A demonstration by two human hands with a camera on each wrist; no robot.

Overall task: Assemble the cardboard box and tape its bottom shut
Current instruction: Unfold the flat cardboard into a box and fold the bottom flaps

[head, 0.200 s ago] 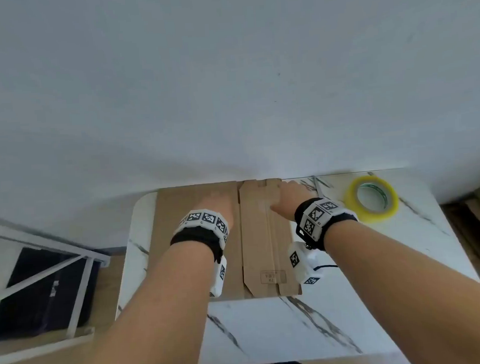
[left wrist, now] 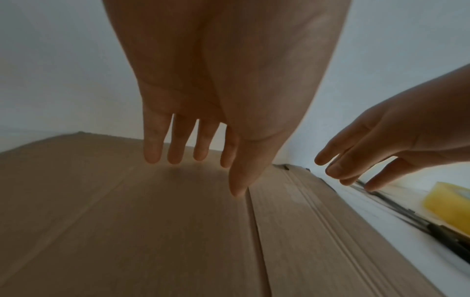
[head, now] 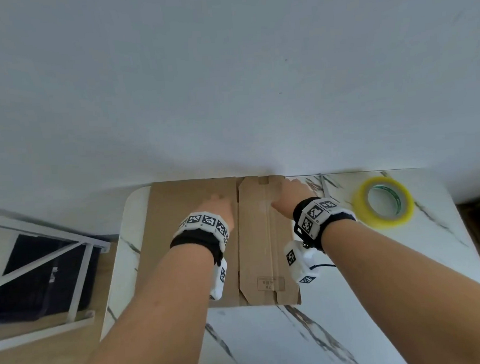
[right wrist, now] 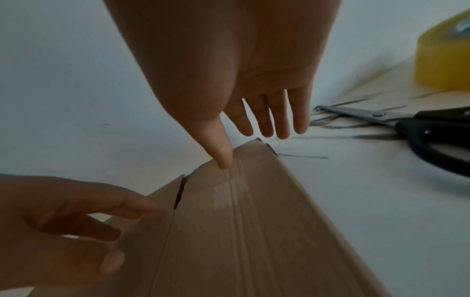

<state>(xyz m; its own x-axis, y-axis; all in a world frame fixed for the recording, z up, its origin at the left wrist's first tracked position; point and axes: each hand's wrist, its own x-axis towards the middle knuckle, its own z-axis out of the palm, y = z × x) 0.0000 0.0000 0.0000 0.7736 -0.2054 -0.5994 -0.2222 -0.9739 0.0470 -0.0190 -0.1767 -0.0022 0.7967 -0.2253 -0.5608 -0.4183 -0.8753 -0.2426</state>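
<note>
A flattened brown cardboard box [head: 184, 213] lies on the white marble table [head: 271, 340], its far edge against the wall. My left hand [head: 220, 205] hovers over the wide left panel with straight fingers [left wrist: 175, 150] just above the cardboard [left wrist: 127, 231]. My right hand [head: 290, 192] reaches the far right corner of the narrow flap [head: 259, 237]; its thumb tip [right wrist: 223, 158] touches the flap's far edge [right wrist: 241, 221], the other fingers extended past it. A roll of yellow tape [head: 383, 201] lies flat at the right.
Black-handled scissors [right wrist: 406, 124] lie on the table between the box and the tape roll [right wrist: 447, 56]. The wall runs right behind the table. A white metal frame [head: 41, 256] and dark object stand on the floor at the left.
Both hands have stayed near the box's far edge, with hardly any shift.
</note>
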